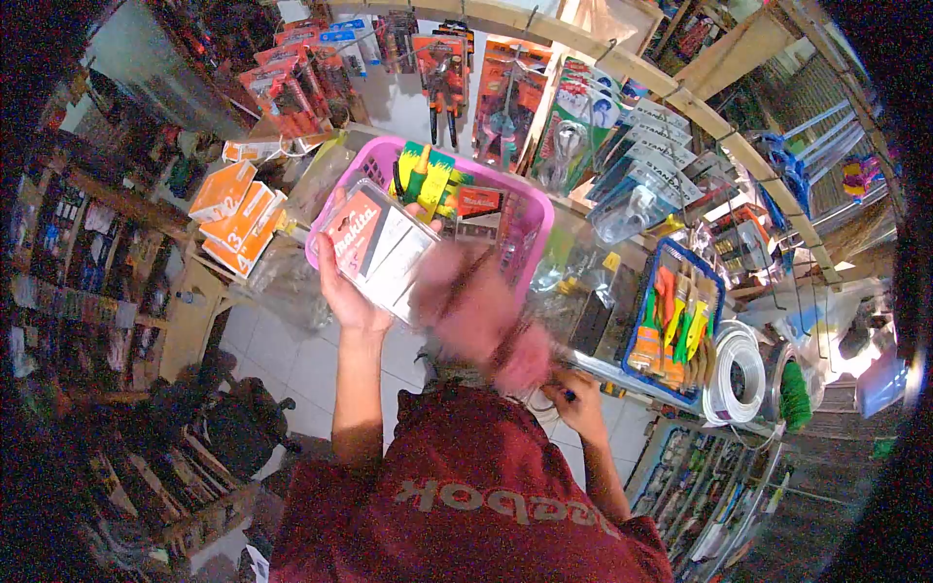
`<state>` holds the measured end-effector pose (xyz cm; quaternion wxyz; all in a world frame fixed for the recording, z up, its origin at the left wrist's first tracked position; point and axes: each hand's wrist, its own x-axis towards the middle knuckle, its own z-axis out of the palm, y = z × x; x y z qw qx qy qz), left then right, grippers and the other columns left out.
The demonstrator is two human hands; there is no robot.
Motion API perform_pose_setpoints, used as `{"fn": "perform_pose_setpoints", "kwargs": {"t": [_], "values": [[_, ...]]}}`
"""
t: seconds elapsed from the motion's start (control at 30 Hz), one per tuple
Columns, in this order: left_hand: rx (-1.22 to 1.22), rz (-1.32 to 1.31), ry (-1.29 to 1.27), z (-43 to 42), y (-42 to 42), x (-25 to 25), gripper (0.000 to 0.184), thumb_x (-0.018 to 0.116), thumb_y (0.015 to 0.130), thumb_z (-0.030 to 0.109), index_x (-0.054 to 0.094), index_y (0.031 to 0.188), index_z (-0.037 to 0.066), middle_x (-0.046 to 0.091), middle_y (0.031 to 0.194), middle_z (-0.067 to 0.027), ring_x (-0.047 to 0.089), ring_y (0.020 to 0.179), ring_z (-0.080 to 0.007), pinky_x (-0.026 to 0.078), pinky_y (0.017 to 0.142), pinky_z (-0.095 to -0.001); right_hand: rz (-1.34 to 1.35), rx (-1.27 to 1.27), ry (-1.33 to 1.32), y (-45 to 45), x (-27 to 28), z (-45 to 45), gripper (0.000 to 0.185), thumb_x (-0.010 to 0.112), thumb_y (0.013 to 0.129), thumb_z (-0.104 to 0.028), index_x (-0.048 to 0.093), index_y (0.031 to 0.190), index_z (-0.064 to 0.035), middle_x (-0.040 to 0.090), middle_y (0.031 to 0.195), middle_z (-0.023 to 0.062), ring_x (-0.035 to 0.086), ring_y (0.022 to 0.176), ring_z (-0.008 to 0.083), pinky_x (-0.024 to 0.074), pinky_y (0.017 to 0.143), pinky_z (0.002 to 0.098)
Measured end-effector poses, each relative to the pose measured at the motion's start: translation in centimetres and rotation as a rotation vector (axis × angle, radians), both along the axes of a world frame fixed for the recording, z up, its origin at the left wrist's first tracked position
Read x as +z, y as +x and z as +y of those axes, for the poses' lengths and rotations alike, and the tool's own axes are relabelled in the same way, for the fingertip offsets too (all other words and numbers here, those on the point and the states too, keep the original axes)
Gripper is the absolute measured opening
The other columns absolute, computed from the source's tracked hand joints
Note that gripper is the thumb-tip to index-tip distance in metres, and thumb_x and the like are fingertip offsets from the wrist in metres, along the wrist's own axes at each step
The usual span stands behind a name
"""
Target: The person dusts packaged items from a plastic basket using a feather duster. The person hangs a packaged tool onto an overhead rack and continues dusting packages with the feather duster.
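My left hand [350, 291] grips a flat Makita pack [381, 248] with a red, black and white face, tilted over the pink basket's near left side. A blurred pinkish-brown duster [476, 306] crosses in front of my body, its soft head against or just over the pack's right edge; motion smear hides the exact contact. My right hand [580, 403], lower and to the right, is closed round the duster's dark handle end. Inside the pink plastic basket [533, 199] lie a yellow-green packaged item [423, 180] and another red Makita pack [481, 202].
Packaged tools hang on the rack [442, 78] behind the basket. Orange numbered boxes [243, 219] stand left. A blue basket of paintbrushes [671, 325] and a white cable coil [734, 374] sit right, on the glass counter. Stocked shelves [78, 262] line the left side.
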<state>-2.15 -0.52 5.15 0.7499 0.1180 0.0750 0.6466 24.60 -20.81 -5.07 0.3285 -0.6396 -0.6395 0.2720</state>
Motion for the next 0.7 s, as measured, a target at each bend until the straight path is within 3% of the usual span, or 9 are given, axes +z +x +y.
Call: {"fn": "perform_pose_setpoints", "kwargs": {"t": [0.1, 0.23, 0.4, 0.43, 0.47, 0.57, 0.63, 0.67, 0.7], "values": [[-0.115, 0.130, 0.164, -0.3, -0.5, 0.0, 0.065, 0.030, 0.088, 0.061, 0.020, 0.143, 0.028, 0.044, 0.128, -0.0288, 0.047, 0.112, -0.0507, 0.035, 0.096, -0.0611, 0.105, 0.068, 0.159, -0.2, -1.3, -0.4, 0.021, 0.071, 0.067, 0.000, 0.064, 0.087, -0.0020, 0.065, 0.079, 0.0133, 0.062, 0.067, 0.0259, 0.0481, 0.061, 0.0326], [0.063, 0.071, 0.044, -0.2, 0.0, 0.2, 0.064, 0.032, 0.088, 0.062, 0.018, 0.143, 0.032, 0.043, 0.129, -0.0275, 0.045, 0.113, -0.0514, 0.036, 0.096, -0.0605, 0.059, 0.018, 0.113, 0.6, -0.6, -0.4, 0.015, 0.069, 0.071, -0.004, 0.065, 0.085, -0.0021, 0.066, 0.081, 0.0130, 0.063, 0.068, 0.0265, 0.0487, 0.063, 0.0330], [0.217, 0.428, 0.199, -2.1, 2.2, 0.0, 0.057, 0.034, 0.091, 0.034, 0.025, 0.141, 0.008, 0.042, 0.134, -0.0182, 0.044, 0.122, -0.0346, 0.034, 0.103, -0.0451, 0.143, -0.023, -0.060, -2.1, 1.1, 0.6, 0.028, 0.065, 0.079, -0.015, 0.061, 0.103, -0.0025, 0.065, 0.094, 0.0162, 0.063, 0.083, 0.0303, 0.0487, 0.075, 0.0378], [0.290, 0.507, 0.167, -2.5, 3.0, -0.8, 0.059, 0.035, 0.091, 0.037, 0.031, 0.136, -0.001, 0.043, 0.133, -0.0168, 0.044, 0.122, -0.0307, 0.034, 0.103, -0.0424, 0.203, 0.007, -0.128, -3.2, 1.7, 0.7, 0.034, 0.063, 0.081, -0.019, 0.059, 0.112, -0.0035, 0.065, 0.102, 0.0176, 0.064, 0.090, 0.0325, 0.0488, 0.082, 0.0401], [0.386, 0.688, 0.103, -3.3, 3.4, -2.9, 0.060, 0.035, 0.091, 0.040, 0.033, 0.135, 0.000, 0.043, 0.132, -0.0154, 0.044, 0.121, -0.0295, 0.034, 0.102, -0.0428, 0.174, 0.009, -0.022, -4.4, 3.0, 1.1, 0.017, 0.065, 0.080, -0.012, 0.062, 0.090, 0.0020, 0.062, 0.073, 0.0135, 0.056, 0.062, 0.0209, 0.0443, 0.059, 0.0316], [0.084, 0.266, 0.357, -3.6, 3.1, -9.1, 0.063, 0.035, 0.091, 0.047, 0.036, 0.133, 0.000, 0.044, 0.131, -0.0129, 0.045, 0.119, -0.0274, 0.034, 0.101, -0.0434, 0.309, -0.057, -0.215, -5.5, 3.7, 1.6, 0.031, 0.061, 0.083, -0.023, 0.062, 0.106, -0.0027, 0.064, 0.103, 0.0174, 0.062, 0.097, 0.0302, 0.0466, 0.086, 0.0409], [0.044, 0.226, 0.391, -4.3, 3.9, -8.3, 0.068, 0.036, 0.089, 0.053, 0.035, 0.133, 0.001, 0.045, 0.130, -0.0124, 0.044, 0.119, -0.0268, 0.035, 0.101, -0.0435, 0.246, 0.035, -0.179, -4.8, 3.2, 1.4, 0.030, 0.061, 0.084, -0.024, 0.062, 0.104, -0.0023, 0.065, 0.100, 0.0175, 0.062, 0.093, 0.0300, 0.0470, 0.083, 0.0403], [0.210, 0.485, 0.278, -5.2, 5.4, -7.5, 0.071, 0.037, 0.088, 0.056, 0.035, 0.134, 0.002, 0.045, 0.130, -0.0123, 0.044, 0.119, -0.0267, 0.035, 0.101, -0.0435, 0.212, 0.077, -0.164, -4.2, 2.9, 1.0, 0.029, 0.061, 0.084, -0.024, 0.062, 0.102, -0.0021, 0.065, 0.099, 0.0176, 0.063, 0.091, 0.0299, 0.0472, 0.082, 0.0400], [0.122, 0.452, 0.207, -5.4, 5.5, -11.6, 0.078, 0.039, 0.085, 0.062, 0.033, 0.135, 0.003, 0.045, 0.130, -0.0119, 0.044, 0.119, -0.0269, 0.035, 0.100, -0.0433, 0.178, 0.115, -0.150, -3.8, 2.8, 0.6, 0.029, 0.061, 0.084, -0.025, 0.062, 0.101, -0.0019, 0.065, 0.097, 0.0176, 0.063, 0.088, 0.0298, 0.0474, 0.081, 0.0397]]}}
